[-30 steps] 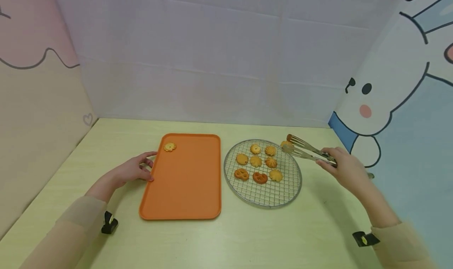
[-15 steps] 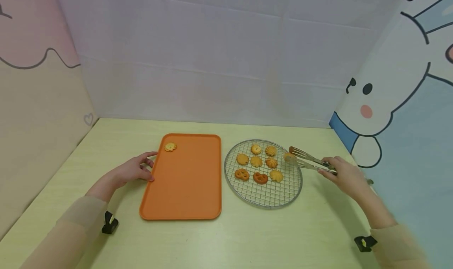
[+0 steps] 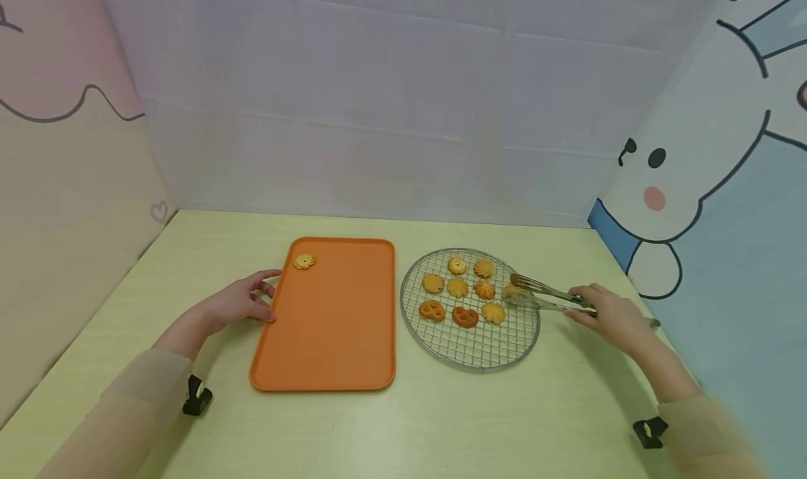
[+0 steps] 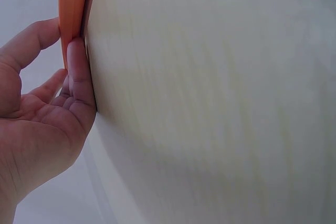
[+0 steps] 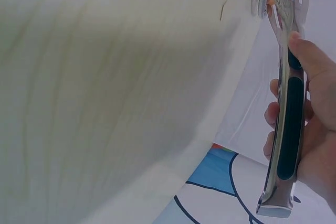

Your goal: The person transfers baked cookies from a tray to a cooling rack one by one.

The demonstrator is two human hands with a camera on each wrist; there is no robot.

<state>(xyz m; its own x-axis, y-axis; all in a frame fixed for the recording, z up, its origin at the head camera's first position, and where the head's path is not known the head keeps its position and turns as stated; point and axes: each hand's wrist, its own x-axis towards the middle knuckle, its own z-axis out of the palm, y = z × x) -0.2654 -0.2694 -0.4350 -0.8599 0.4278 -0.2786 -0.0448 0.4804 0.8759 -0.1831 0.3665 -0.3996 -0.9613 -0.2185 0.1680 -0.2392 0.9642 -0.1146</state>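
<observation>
My left hand [image 3: 239, 301] holds the left edge of an orange tray [image 3: 337, 311], and in the left wrist view its fingertips sit against the rim. A flower-shaped cookie [image 3: 305, 261] lies in the tray's back left corner. My right hand [image 3: 610, 316] grips metal tongs [image 5: 287, 103] with dark green handle inlays. Their slotted ends reach over the right side of a round wire rack [image 3: 469, 356]. Between those ends is a golden cookie [image 3: 512, 292], partly hidden by the tongs.
On the rack lie several cookies, among them a light pretzel [image 3: 431, 311], a darker pretzel [image 3: 465, 317] and a swirled cookie [image 3: 483, 268]. A pale wall [image 3: 378, 115] stands behind the table [image 3: 454, 430].
The right hand has lowered the tongs toward me, and the cookie between their ends has come down to the rack's right side. The left hand and tray stay in place.
</observation>
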